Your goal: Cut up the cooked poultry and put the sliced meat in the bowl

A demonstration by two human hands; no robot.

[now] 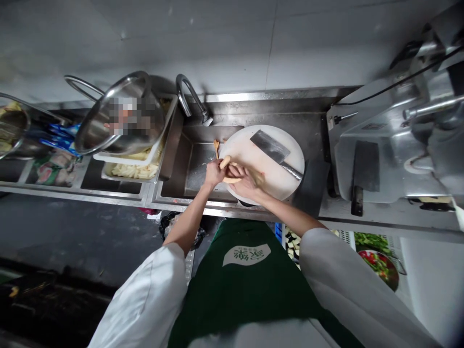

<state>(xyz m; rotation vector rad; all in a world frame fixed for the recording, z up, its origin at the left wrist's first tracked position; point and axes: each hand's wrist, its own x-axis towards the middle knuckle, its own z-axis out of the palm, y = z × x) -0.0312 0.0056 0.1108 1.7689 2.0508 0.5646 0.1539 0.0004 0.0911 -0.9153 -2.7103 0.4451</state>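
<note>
My left hand point(215, 173) is closed around a pale yellow piece that looks like poultry point(225, 162), above the sink's right edge. A thin orange-yellow end, shaped like a bird's foot point(216, 146), sticks up beyond that hand. My right hand point(243, 181) grips the lower part of the same piece, fingers curled, over the left side of the round white cutting board point(242, 141). Much of the piece is hidden by my fingers. A cleaver point(271, 146) lies flat on the board, its handle pointing to the lower right.
Beneath the board's left part is the metal sink point(195, 169), with a faucet point(194, 99) behind it. Left stand a tilted steel bowl point(85, 130) and a tray of pale strips point(136, 170). Another cleaver point(366, 166) lies right. Below are a vegetable bowl point(379, 270) and crates.
</note>
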